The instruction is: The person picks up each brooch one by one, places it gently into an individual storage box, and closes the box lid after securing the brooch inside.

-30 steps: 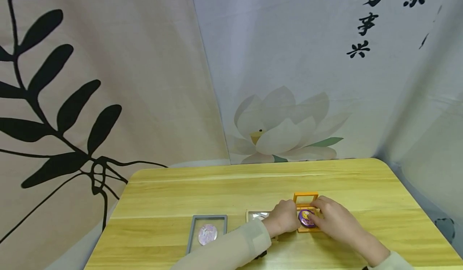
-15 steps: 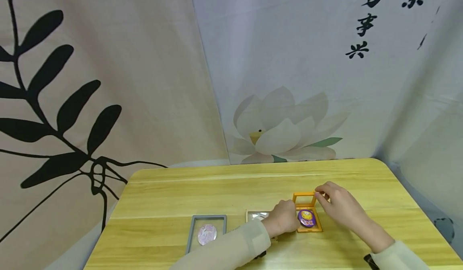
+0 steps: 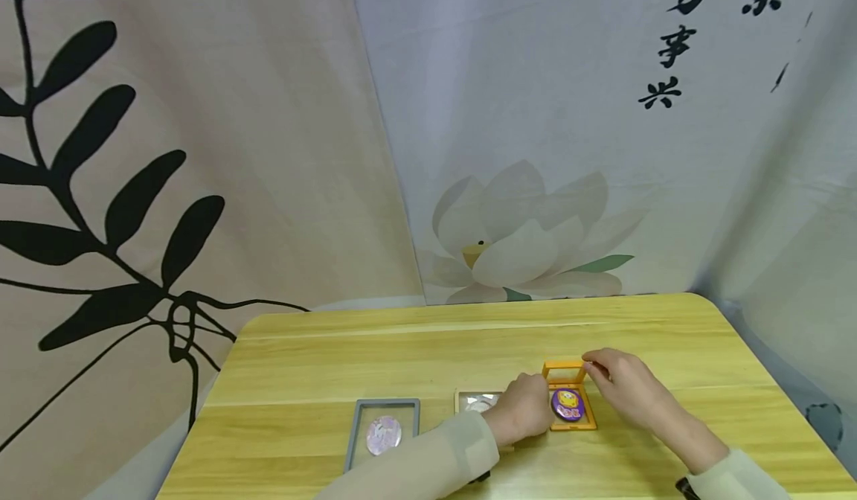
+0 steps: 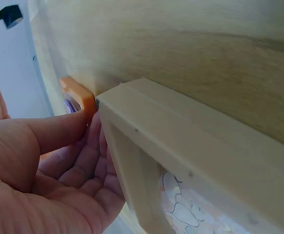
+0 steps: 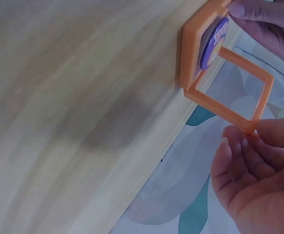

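Observation:
An orange square display case [image 3: 584,423] lies on the table with its lid raised at the back. Inside its base sits a round purple badge [image 3: 567,404] with a yellow figure. My left hand [image 3: 525,411] pinches the case's left edge between thumb and curled fingers, as the left wrist view shows. At the lid's upper right corner, my right hand [image 3: 628,385] pinches the orange lid frame [image 5: 229,115] with thumb and fingertips. The lid has a clear window and stands at an angle to the base.
Left of the case lies a cream frame [image 4: 180,131] holding a picture piece, partly behind my left hand. Farther left is a grey frame [image 3: 355,433] with a round pale pink badge [image 3: 384,434]. A printed curtain [image 3: 268,150] hangs behind the wooden table [image 3: 402,351].
My right hand has left the purple badge and moved up to the lid's corner. The lid has tipped slightly forward. My left hand stays at the case's left edge.

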`<action>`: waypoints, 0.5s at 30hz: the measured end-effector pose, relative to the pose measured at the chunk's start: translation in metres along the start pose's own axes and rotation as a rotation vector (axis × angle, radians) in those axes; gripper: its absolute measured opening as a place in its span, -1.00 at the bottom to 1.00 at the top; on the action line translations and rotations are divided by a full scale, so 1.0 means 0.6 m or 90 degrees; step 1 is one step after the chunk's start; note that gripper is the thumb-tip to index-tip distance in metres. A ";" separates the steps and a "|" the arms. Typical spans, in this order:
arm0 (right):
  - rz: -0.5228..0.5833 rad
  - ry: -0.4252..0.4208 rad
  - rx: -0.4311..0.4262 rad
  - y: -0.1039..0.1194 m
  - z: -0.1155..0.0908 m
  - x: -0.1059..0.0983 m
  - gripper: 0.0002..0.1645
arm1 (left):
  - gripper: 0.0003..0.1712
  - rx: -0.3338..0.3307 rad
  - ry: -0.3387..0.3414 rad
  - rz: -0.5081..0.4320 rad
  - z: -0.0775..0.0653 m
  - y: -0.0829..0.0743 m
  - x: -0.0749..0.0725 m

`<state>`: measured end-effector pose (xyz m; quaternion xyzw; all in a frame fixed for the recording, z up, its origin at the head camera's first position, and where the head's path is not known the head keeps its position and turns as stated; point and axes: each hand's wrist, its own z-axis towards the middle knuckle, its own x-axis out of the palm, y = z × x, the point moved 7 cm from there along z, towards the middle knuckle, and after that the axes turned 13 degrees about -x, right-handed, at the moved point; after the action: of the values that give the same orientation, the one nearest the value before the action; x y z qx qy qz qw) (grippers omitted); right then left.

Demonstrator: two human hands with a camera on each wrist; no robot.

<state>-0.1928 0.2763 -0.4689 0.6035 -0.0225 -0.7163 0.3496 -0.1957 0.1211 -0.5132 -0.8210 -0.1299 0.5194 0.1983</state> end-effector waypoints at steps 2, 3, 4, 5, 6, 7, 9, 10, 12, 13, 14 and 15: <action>0.002 -0.003 -0.001 0.004 -0.006 -0.001 -0.79 | -0.50 0.005 0.000 0.012 -0.004 0.000 0.002; 0.003 -0.004 0.001 0.005 -0.009 -0.001 -0.79 | -0.49 0.006 0.000 0.018 -0.005 -0.001 0.003; 0.003 -0.004 0.003 0.006 -0.012 -0.001 -0.80 | -0.49 0.011 -0.005 0.030 -0.007 -0.001 0.003; 0.004 -0.005 0.006 0.008 -0.016 -0.001 -0.80 | -0.48 0.017 -0.011 0.041 -0.009 -0.002 0.003; 0.006 -0.003 0.009 0.009 -0.019 0.000 -0.81 | -0.47 0.025 -0.015 0.049 -0.010 -0.002 0.003; 0.008 0.000 0.015 0.010 -0.023 0.000 -0.81 | -0.46 0.031 -0.019 0.054 -0.011 -0.002 0.002; 0.017 0.008 0.028 0.011 -0.030 0.003 -0.80 | -0.44 0.049 -0.028 0.069 -0.013 -0.002 0.002; 0.023 0.012 0.035 0.011 -0.033 0.004 -0.80 | -0.43 0.057 -0.031 0.074 -0.014 -0.002 0.001; 0.037 0.023 0.054 0.012 -0.041 0.008 -0.79 | -0.42 0.070 -0.033 0.069 -0.016 -0.002 -0.001; 0.045 0.028 0.061 0.012 -0.044 0.010 -0.78 | -0.41 0.073 -0.031 0.066 -0.016 -0.001 -0.002; 0.051 0.034 0.065 0.012 -0.047 0.012 -0.78 | -0.40 0.075 -0.030 0.065 -0.016 -0.001 -0.002; 0.057 0.037 0.072 0.012 -0.050 0.014 -0.78 | -0.39 0.073 -0.026 0.059 -0.016 0.001 -0.003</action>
<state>-0.1631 0.2785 -0.4809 0.6412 -0.0800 -0.6796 0.3473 -0.1875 0.1182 -0.5083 -0.8024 -0.0659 0.5515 0.2184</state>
